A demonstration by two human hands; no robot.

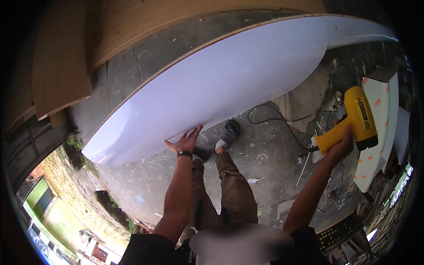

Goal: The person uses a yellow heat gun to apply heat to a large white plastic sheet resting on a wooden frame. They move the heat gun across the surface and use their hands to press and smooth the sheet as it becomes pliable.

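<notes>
A large white laminated panel (229,79) with a plywood edge stretches across the upper middle of the view. My left hand (185,141), a dark band on its wrist, presses flat with spread fingers against the panel's lower edge. My right hand (342,145) is raised at the right and grips the handle of a yellow heat gun (360,117), whose black cord (282,121) trails across the concrete floor. The heat gun is held away from the panel.
Bare plywood sheets (62,66) lean at the upper left. White boards with orange markings (375,132) stand at the right behind the heat gun. My legs and grey shoes (229,132) stand on a cracked concrete floor (269,159) with scraps. An open ledge drops off at the lower left.
</notes>
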